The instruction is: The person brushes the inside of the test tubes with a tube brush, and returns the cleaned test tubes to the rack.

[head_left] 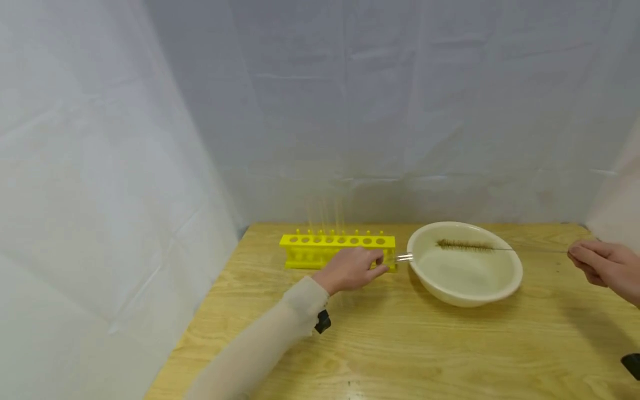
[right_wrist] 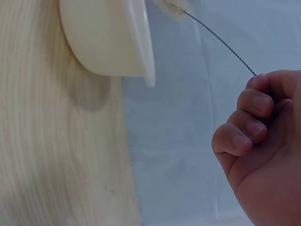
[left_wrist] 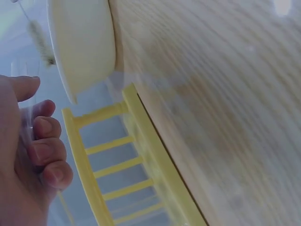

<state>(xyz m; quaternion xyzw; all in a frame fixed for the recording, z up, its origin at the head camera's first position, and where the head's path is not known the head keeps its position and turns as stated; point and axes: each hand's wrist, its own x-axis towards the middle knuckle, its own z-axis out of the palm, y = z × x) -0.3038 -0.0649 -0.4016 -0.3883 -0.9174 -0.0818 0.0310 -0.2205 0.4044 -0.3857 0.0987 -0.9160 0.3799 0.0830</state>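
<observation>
My left hand (head_left: 352, 269) holds a clear glass test tube (head_left: 404, 258) between curled fingers, its end pointing right at the rim of the cream basin (head_left: 462, 296). My right hand (head_left: 606, 265) pinches the twisted wire handle (right_wrist: 221, 39) of a test tube brush (head_left: 465, 245). The brush's bristles hang over the basin and stand apart from the tube. Behind my left hand is a yellow test tube rack (head_left: 336, 241). In the left wrist view, the fingers (left_wrist: 49, 150) hide part of the tube.
Several thin clear tubes (head_left: 324, 218) stand up at the back of the rack. A wooden table (head_left: 400, 350) lies beneath everything. White sheeting (head_left: 350, 111) hangs behind the table and along its left side.
</observation>
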